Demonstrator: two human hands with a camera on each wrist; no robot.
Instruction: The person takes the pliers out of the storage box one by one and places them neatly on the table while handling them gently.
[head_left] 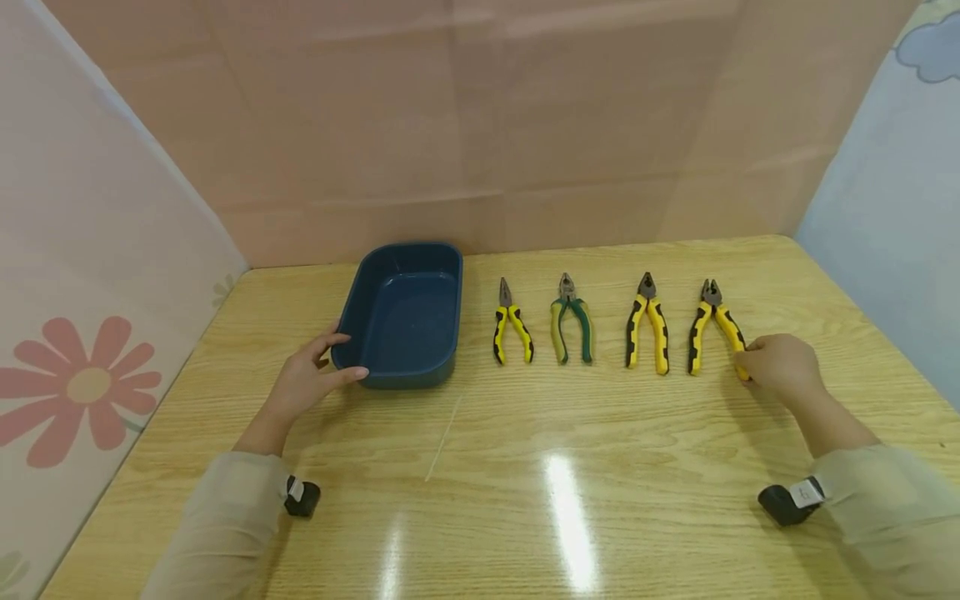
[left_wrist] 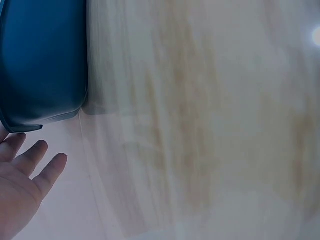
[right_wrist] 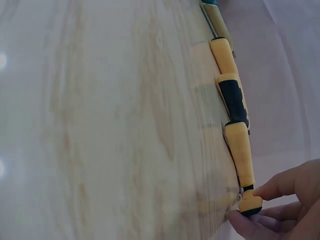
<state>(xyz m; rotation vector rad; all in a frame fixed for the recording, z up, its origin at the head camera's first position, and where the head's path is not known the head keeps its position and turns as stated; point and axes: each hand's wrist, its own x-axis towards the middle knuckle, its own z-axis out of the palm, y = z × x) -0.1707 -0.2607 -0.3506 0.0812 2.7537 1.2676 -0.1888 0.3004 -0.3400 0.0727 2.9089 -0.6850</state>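
A dark blue plastic bin (head_left: pixel 408 321) stands on the table left of centre. At its near left corner, my left hand (head_left: pixel 303 379) touches the rim with extended thumb and fingers. The left wrist view shows those fingers (left_wrist: pixel 50 172) spread and fairly straight by the bin's edge. My right hand (head_left: pixel 783 367) pinches the end of the right handle of the rightmost pliers (head_left: pixel 697 333), which have yellow and black grips and lie on the table, handles spread. In the right wrist view, thumb and fingers close about that handle end (right_wrist: pixel 250 202).
Between bin and right hand lie small yellow-black needle-nose pliers (head_left: pixel 502 321), green-handled pliers (head_left: pixel 558 325) and another yellow-black pair of pliers (head_left: pixel 660 333). All point toward the back wall (head_left: pixel 487 125). Side walls (head_left: pixel 97 250) flank the wooden table (head_left: pixel 510 467).
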